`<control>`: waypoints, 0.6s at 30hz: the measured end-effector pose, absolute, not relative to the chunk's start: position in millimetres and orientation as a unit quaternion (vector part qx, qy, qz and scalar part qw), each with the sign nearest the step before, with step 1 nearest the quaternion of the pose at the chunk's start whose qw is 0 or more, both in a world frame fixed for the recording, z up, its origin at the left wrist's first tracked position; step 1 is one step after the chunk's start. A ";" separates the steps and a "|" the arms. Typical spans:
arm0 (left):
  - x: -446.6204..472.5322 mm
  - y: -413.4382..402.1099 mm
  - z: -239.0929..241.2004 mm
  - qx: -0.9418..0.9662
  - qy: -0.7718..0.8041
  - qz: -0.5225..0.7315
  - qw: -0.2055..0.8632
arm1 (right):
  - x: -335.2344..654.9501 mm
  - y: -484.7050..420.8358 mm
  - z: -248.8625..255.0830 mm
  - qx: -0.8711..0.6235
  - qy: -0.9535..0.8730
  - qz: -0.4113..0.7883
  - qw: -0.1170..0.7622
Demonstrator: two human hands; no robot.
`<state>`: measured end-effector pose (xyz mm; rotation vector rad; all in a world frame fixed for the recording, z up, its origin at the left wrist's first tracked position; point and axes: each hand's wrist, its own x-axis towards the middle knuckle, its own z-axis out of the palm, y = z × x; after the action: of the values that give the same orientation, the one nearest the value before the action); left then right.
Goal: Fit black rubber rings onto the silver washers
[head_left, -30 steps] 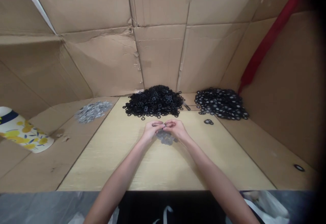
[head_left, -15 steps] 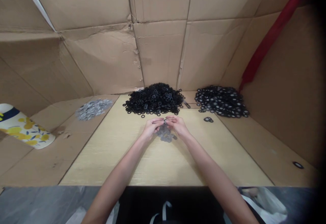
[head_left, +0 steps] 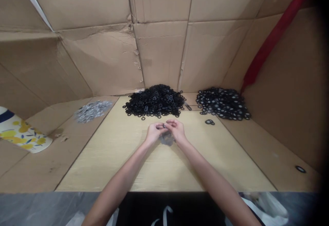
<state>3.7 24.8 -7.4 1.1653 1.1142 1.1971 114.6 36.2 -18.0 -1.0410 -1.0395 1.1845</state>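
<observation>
Head view: left hand (head_left: pixel 153 132), right hand (head_left: pixel 177 129), grips pinching black ring (head_left: pixel 164 125) between fingertips over grey discs (head_left: pixel 167 140); pale-centred rings (head_left: pixel 223 104) heaped right seem finished, plain rings (head_left: pixel 156 101) and silver discs (head_left: pixel 93 111) seem left to do

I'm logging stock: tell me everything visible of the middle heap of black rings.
The middle heap of black rings is a broad mound of small open rings, faintly glossy, perhaps rubber or plastic. They lie loose at varied angles, highest near the middle, with strays along the front. It sits at the back of the yellow board, before the cardboard wall; neither left hand nor right hand touches it.
</observation>
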 end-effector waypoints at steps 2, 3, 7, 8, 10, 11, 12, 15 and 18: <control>5.5 23.4 -6.7 0.475 0.465 0.511 0.545 | 113.4 36.5 -17.3 -0.452 -0.459 0.489 0.588; 5.7 23.2 -6.5 0.467 0.464 0.512 0.552 | 113.5 36.5 -16.4 -0.454 -0.467 0.481 0.588; 1.1 25.8 -6.7 0.445 0.457 0.501 0.584 | 118.3 36.0 -12.7 -0.456 -0.496 0.456 0.581; -0.5 26.8 -7.0 0.444 0.454 0.500 0.589 | 120.2 36.1 -12.4 -0.458 -0.501 0.452 0.579; -2.9 28.7 -8.4 0.441 0.449 0.502 0.594 | 123.8 36.8 -12.7 -0.460 -0.514 0.450 0.567; -3.4 29.5 -9.3 0.437 0.450 0.503 0.594 | 125.4 37.3 -13.4 -0.461 -0.520 0.453 0.559; -3.4 30.1 -10.4 0.432 0.453 0.505 0.594 | 126.8 37.8 -14.3 -0.464 -0.525 0.456 0.549; -1.8 30.5 -12.7 0.409 0.467 0.509 0.596 | 129.3 37.8 -17.9 -0.475 -0.546 0.454 0.519; -1.6 29.3 -12.1 0.383 0.477 0.526 0.591 | 129.5 33.2 -20.5 -0.483 -0.593 0.413 0.494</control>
<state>-1.6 29.3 -12.1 0.8900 1.1100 1.2226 129.5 33.2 -20.5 -1.1709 -1.4384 1.0015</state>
